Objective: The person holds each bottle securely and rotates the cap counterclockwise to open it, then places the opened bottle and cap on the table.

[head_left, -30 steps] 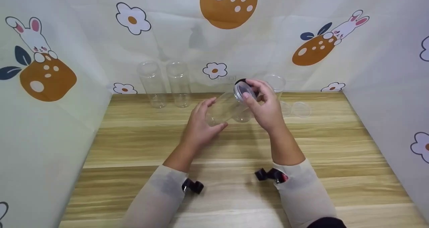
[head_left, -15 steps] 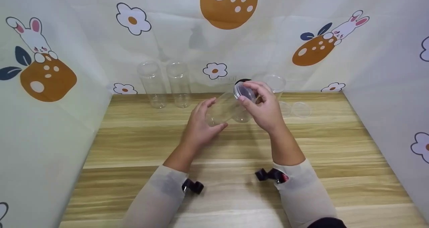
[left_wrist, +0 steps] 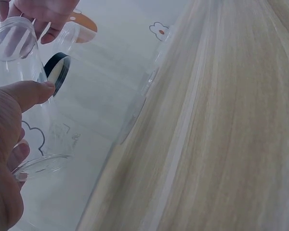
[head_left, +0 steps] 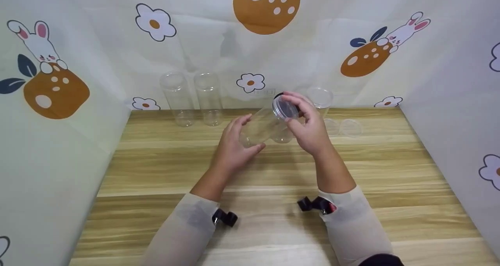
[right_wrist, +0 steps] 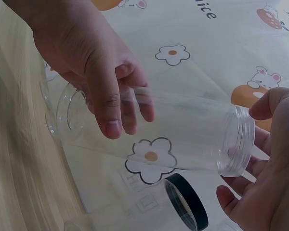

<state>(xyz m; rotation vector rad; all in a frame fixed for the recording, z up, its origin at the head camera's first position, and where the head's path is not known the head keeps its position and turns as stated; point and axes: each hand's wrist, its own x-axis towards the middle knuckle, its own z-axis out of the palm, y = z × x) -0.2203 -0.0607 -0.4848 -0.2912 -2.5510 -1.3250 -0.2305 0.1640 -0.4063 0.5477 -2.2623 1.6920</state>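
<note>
Tilted above the table, a clear plastic jar (head_left: 259,125) is held between both hands. My left hand (head_left: 234,143) grips its body near the lower end, thumb on one side and fingers on the other. At the raised end, the fingers and thumb of my right hand (head_left: 312,127) hold the rim of a clear lid (head_left: 286,109). In the right wrist view the ribbed lid end (right_wrist: 236,142) sits in line with the jar, the right hand's fingers around it. Behind it stands a clear jar with a black lid (right_wrist: 187,201), largely hidden by the hands in the head view.
Two clear jars (head_left: 177,102) stand at the back left against the printed backdrop (head_left: 187,55). Another clear container (head_left: 321,98) stands behind my right hand. Clear round discs (head_left: 351,128) lie beside it on the wooden table (head_left: 258,172).
My right hand's fingers and thumb have shifted around the lid's rim, the thumb moving away and back. The left hand and the jar have stayed in place.
</note>
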